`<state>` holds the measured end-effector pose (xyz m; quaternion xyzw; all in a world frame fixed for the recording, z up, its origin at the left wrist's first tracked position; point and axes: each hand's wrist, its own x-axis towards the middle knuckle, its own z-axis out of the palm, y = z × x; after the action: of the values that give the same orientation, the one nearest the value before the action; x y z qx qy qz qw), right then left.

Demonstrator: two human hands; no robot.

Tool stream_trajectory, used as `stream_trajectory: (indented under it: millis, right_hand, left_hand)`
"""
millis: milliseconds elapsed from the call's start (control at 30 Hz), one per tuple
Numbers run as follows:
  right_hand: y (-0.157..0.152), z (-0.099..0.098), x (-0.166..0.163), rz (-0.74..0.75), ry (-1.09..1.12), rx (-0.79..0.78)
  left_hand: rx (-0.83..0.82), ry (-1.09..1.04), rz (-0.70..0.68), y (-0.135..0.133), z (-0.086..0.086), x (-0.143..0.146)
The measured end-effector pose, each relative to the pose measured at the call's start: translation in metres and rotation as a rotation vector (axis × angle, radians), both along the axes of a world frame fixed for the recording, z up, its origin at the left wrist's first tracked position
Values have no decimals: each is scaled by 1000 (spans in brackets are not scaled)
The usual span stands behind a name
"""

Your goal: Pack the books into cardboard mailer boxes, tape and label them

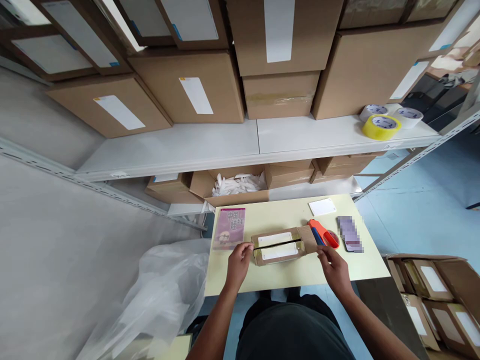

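A small brown cardboard box (279, 257) lies lengthwise across the cream tabletop, with white labels and shiny tape on it. A narrow black line runs along its top; whether it is a gap or a strip I cannot tell. My left hand (239, 264) pinches at the box's left end, fingertips closed. At the other end a flap (307, 240) sticks out, and my right hand (335, 270) has thumb and fingers pressed together at its near corner. Right behind that hand lies an orange and blue tape dispenser (323, 233) with a tape roll.
A pink booklet (229, 227) lies left on the table (240, 285), a white card (322, 206) and pixelated phone-like object (349, 233) right. Behind, a shelf (225, 142) holds large cartons and tape rolls (380, 127). Plastic sheeting (165, 285) hangs left; a carton of boxes (450, 265) stands right.
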<state>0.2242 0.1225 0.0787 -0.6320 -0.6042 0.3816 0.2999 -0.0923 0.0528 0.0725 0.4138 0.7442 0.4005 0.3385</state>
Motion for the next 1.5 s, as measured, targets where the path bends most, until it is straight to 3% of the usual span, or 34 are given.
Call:
stream_trajectory:
  millis: [100, 200, 333, 533, 633, 700, 800, 900, 1067, 1233, 1367, 1500]
  right_hand:
    - [6, 17, -20, 198, 25, 33]
    - [8, 19, -33, 263, 39, -14]
    - [-2, 8, -28, 293, 109, -8]
    - [-17, -18, -19, 407, -16, 112]
    - [-19, -28, -24, 422, -145, 171]
    - [-19, -32, -28, 466, -242, 217]
    - [-17, -34, -33, 531, -405, 290]
    - [-15, -31, -38, 550, -515, 356]
    - [-12, -17, -38, 553, -553, 444]
    - [-11, 7, -36, 442, -466, 462]
    - [-4, 43, -57, 421, -280, 426]
    - [6, 86, -107, 588, -97, 218]
  left_hand:
    - [-70, -19, -39, 7, 1, -2]
    - [-111, -38, -94, 6, -6, -4]
    - [-45, 51, -173, 1, -12, -3]
    - [114, 580, -307, 18, -7, -6]
    - [151, 515, -437, 41, -4, -15]
    - [97, 365, -346, 59, -6, -21]
    - [-70, 113, -43, 84, -18, -26]
    - [-155, -38, 38, 102, -36, -27]
    - [-129, -64, 86, 106, -53, -40]
    - [-257, 202, 276, 83, -57, -86]
    - [-465, 362, 375, 67, -68, -118]
    - [-632, 406, 278, 67, -81, -144]
